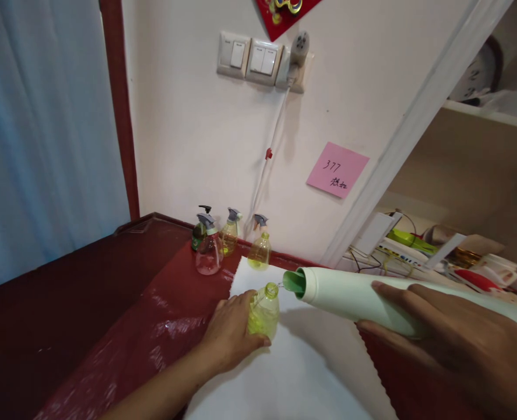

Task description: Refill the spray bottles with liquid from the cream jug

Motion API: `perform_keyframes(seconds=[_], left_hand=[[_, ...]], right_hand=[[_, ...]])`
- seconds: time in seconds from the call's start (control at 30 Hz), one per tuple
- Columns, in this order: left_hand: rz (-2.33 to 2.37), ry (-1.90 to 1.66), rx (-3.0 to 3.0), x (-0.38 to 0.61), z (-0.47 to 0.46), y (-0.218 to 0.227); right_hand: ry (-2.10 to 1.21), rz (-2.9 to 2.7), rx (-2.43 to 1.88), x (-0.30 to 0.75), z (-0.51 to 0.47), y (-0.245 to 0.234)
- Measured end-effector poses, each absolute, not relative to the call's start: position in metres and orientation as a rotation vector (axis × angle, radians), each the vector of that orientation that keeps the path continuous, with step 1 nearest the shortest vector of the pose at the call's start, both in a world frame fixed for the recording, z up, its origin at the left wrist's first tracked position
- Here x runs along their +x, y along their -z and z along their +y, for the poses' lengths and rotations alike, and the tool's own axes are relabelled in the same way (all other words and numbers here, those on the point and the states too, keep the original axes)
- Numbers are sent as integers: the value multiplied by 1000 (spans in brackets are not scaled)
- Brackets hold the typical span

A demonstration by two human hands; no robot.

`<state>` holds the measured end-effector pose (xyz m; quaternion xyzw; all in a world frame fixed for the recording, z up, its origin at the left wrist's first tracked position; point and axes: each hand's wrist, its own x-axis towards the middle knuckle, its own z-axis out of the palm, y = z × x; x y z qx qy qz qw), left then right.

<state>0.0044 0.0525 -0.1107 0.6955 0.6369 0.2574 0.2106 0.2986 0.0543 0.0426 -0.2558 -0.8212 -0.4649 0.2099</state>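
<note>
White bottle in R hand tilts to yellow btl in L hand.

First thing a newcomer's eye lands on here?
Probably the large pale-green bottle, tilted in the right hand at lower right, its green spout at the neck of a small yellow-green bottle. The left hand grips that small bottle above a white sheet. Behind them stand four spray bottles, and a pink sticky note marked 377 stands out on the wall.
</note>
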Motion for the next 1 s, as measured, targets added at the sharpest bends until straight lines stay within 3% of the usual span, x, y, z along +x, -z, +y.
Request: perform_keyframes(seconds=[1.0], left_hand=[[1782, -716, 1928, 5, 51, 111]], right_hand=[[1297, -2290, -713, 301, 54, -46]])
